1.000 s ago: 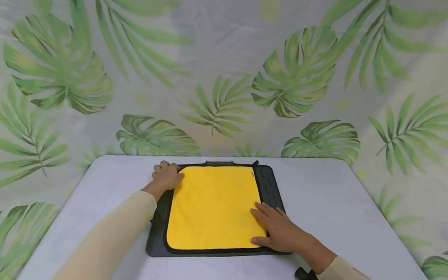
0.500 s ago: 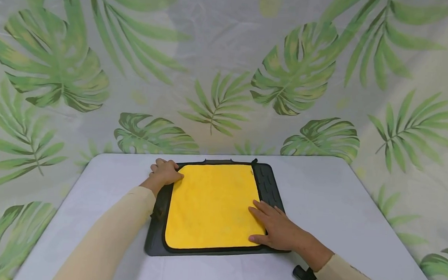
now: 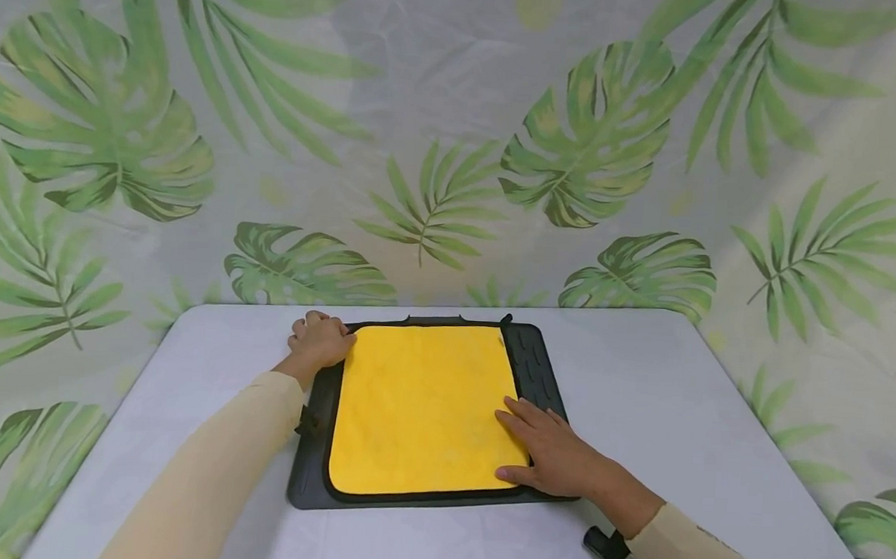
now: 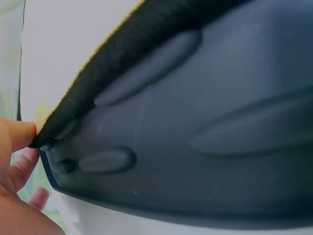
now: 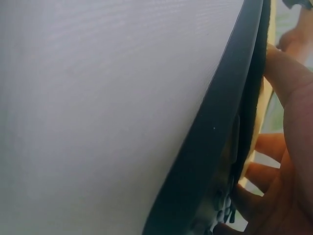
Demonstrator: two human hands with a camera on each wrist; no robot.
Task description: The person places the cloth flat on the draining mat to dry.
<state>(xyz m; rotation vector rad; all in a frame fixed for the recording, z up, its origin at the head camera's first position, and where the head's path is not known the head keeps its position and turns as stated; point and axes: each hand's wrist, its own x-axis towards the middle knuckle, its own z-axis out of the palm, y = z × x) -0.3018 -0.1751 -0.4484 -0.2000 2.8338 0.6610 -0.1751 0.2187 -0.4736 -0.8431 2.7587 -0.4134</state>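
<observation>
Left hand (image 3: 318, 340) apparently pinching cloth (image 3: 423, 412), right hand (image 3: 549, 455) flat

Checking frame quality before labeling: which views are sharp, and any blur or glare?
Head view: sharp and evenly lit, yellow cloth and dark mat crisp, soft shadows only. Left wrist view: too close, mat ridges soft, fingers blurred. Right wrist view: table washed out and pale, right hand out of focus.

A yellow cloth (image 3: 423, 408) lies flat on a dark ribbed mat (image 3: 537, 375). At the cloth's far left corner the left hand (image 3: 319, 341) sits curled, apparently pinching its edge. The right hand (image 3: 549, 455) rests flat on the cloth's near right corner.
</observation>
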